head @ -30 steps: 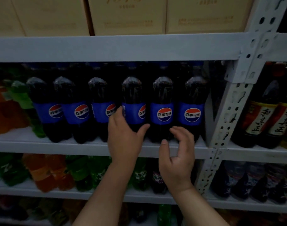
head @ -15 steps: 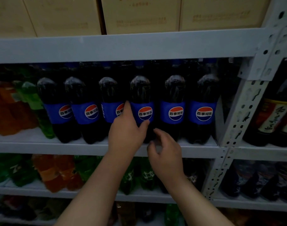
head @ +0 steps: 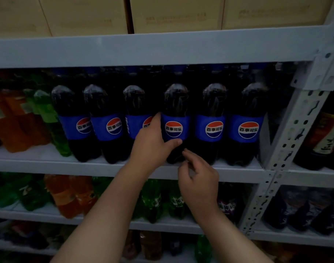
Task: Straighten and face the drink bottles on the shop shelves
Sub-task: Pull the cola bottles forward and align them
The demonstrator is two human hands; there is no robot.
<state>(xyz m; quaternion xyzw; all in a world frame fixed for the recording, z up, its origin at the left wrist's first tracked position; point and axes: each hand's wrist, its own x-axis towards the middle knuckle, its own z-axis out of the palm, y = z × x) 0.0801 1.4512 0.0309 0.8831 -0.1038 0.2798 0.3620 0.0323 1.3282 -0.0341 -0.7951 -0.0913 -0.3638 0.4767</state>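
Several dark cola bottles with blue labels stand in a row on the middle grey shelf (head: 48,165). My left hand (head: 152,145) grips the fourth cola bottle (head: 174,103) from the left, fingers behind its left side and thumb across the front below the label. Its round logo faces forward. The third cola bottle (head: 135,105) has its logo turned to the right, half hidden by my left hand. My right hand (head: 198,179) hovers just below the held bottle's base, fingers loosely curled, holding nothing.
Orange bottles (head: 16,126) and green bottles (head: 50,118) stand left of the colas. A perforated white upright (head: 287,149) bounds the bay on the right, with dark sauce bottles (head: 327,137) beyond. Cardboard boxes (head: 173,14) sit on top. Lower shelves hold more green, orange and dark bottles.
The fourth bottle has been turned so its logo faces front. My right hand has moved left and down from the fifth bottle to below the held one.
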